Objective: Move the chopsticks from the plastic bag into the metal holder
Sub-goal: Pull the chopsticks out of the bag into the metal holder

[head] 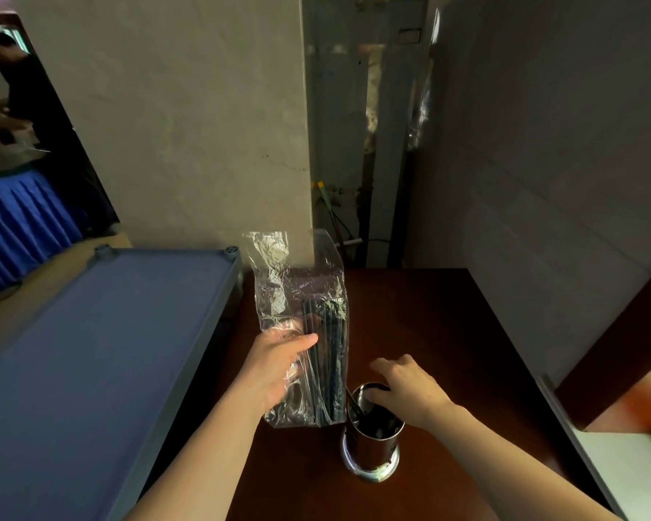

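Chopsticks [326, 355], black and slender, stand bundled inside a clear plastic bag [297, 295] that is held upright on a dark brown wooden surface [448, 332]. The bag's base sits just to the left of a metal holder [371, 451], and its crinkled open top rises well above the sticks. The left hand [279, 364] grips the bag from its left side, thumb across the front of the plastic and fingers wrapped behind it, seen through the film. The bundle leans slightly, its lower ends fanned out at the bag's bottom corner nearest the holder.

The metal holder is a shiny cylinder on a wider round foot, standing upright on the surface nearer the person than the bag. A few dark sticks already lie inside it, one tip leaning against the rim on the side facing the bag. The right hand [406, 387] rests over the holder's far rim, fingers bent downward with the tips at or just inside the opening; whether they pinch a stick there cannot be told, since the palm hides them. The two hands are apart, with the chopstick bundle between them.

Left of the holder, beyond the bag, a blue-grey shelf top [91, 351] with rounded corner posts butts against the surface. Behind the holder rises a pale concrete pillar [203, 126], with a grey metal panel [354, 126] beside it.
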The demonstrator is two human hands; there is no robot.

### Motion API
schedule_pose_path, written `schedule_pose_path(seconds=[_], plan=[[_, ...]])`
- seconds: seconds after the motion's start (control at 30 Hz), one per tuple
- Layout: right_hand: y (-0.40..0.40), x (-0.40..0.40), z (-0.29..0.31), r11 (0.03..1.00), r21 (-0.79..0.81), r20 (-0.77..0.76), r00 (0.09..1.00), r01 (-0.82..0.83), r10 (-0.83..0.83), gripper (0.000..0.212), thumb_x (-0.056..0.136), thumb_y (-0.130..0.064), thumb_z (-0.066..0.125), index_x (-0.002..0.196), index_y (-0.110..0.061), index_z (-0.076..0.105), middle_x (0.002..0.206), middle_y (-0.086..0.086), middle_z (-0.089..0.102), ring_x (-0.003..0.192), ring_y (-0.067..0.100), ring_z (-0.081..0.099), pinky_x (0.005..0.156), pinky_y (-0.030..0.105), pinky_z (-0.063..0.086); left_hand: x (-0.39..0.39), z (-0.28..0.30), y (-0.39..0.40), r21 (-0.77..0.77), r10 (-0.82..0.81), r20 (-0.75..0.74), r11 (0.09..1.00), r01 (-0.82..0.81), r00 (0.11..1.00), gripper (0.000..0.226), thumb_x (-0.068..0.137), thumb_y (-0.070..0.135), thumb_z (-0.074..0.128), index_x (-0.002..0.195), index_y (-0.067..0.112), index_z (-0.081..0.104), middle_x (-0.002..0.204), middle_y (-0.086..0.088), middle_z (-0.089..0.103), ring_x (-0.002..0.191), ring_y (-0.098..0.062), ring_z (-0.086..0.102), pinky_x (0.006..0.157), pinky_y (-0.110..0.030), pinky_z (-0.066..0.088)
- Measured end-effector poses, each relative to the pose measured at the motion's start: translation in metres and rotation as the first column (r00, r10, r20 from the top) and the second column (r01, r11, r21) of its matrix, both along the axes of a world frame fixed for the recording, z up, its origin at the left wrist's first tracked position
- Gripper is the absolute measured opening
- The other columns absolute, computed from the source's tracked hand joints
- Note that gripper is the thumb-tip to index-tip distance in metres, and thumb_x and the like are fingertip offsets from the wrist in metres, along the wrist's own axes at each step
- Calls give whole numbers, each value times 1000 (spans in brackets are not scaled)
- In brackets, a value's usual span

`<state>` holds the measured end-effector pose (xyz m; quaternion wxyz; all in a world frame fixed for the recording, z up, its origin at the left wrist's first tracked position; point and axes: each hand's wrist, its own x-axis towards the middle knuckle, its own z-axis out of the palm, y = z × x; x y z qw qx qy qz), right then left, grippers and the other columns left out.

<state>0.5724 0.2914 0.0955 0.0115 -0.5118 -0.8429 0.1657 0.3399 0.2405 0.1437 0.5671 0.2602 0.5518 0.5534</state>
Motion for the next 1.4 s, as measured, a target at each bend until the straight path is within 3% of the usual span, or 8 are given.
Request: schedule_pose_path(seconds=[0.1, 0.3, 0.4, 0.67, 0.77, 1.0, 1.17, 1.4], plan=[[3, -1, 26, 1000, -1, -196, 981, 9, -9, 61, 93, -56, 56, 143, -21, 49, 137, -1, 58, 129, 21, 46, 99, 36, 47, 3, 4, 2, 5, -21, 13, 1000, 21, 1000, 48, 79, 9, 82, 120, 20, 60, 113, -2, 65, 113, -22, 52, 105, -45, 39], [-5, -16, 68, 978, -177, -615, 789, -114, -19, 17, 97, -27, 65, 110, -17, 71, 86, -14, 70, 80, -5, 65, 66, 13, 48, 12, 14, 3, 47, -88, 3, 995, 87, 996, 23, 82, 7, 78, 100, 20, 73, 99, 1, 80, 111, -21, 65, 87, -38, 44], [-7, -19, 67, 984, -169, -649, 758, -60, -66, 12, 95, -24, 67, 97, -13, 70, 78, -4, 69, 72, 5, 65, 62, 21, 52, 14, 18, 1, 60, -112, 0, 992, 111, 994, 25, 82, 7, 79, 99, 21, 68, 89, 10, 80, 99, -11, 66, 97, -40, 38], [-14, -26, 59, 962, -272, -794, 559, 22, -238, 12, 89, -10, 73, 78, -10, 72, 69, 10, 71, 61, 19, 69, 68, 40, 63, 26, 23, -9, 114, -243, -26, 963, 245, 970, 21, 86, 0, 71, 91, 20, 77, 101, -1, 80, 87, 0, 74, 72, -28, 43], [-17, -30, 58, 964, -259, -787, 567, 56, -245, 12, 88, -14, 75, 80, -7, 71, 73, 11, 73, 63, 24, 72, 69, 45, 62, 29, 23, -12, 149, -266, -42, 951, 269, 963, 28, 87, -4, 69, 106, 16, 75, 110, -10, 78, 97, -11, 75, 66, -19, 57], [-15, -23, 76, 973, -225, -702, 686, 42, -192, 11, 81, -19, 80, 90, -22, 74, 85, 1, 73, 70, 12, 66, 68, 35, 57, 23, 15, -14, 90, -205, -115, 972, 216, 972, 28, 83, 0, 76, 108, 12, 68, 105, -3, 79, 96, -6, 74, 77, -21, 46], [-1, -5, 132, 972, 43, -804, 586, 231, -103, 26, 87, -3, 66, 107, -18, 73, 96, -4, 74, 81, 8, 68, 76, 32, 58, 13, 8, -15, 61, -179, -171, 979, 192, 969, 29, 84, 7, 77, 111, 9, 68, 107, -4, 79, 102, -7, 72, 86, -25, 40], [10, -32, 187, 982, 176, -649, 742, -65, 165, 24, 93, 8, 54, 97, -5, 74, 86, 7, 75, 80, 12, 73, 77, 28, 61, 22, 4, -16, 133, -253, -279, 945, 298, 926, 14, 87, 0, 69, 79, 7, 77, 95, -13, 78, 100, -18, 73, 85, -23, 46]])
